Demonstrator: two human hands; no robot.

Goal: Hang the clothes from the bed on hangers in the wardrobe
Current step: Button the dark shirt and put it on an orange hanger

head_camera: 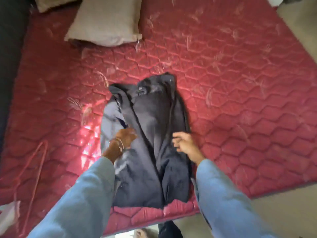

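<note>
A pair of dark trousers [154, 127] lies flat on the red quilted mattress [231, 83], waistband away from me and legs toward the near edge. My left hand [126, 137] rests on the trousers' left side, fingers pressed into the cloth; motion blur hides whether it grips. My right hand [184, 142] hovers at the right edge of the trousers with fingers loosely curled, and nothing shows in it. A pink wire hanger [36, 162] lies on the mattress at the left. Both arms wear light blue sleeves.
A beige pillow [106, 21] lies at the far side of the mattress, with a second pillow [51, 2] behind it at the top left. A white cloth [8, 213] sits at the bottom left corner. Bare floor [283, 212] shows to the right.
</note>
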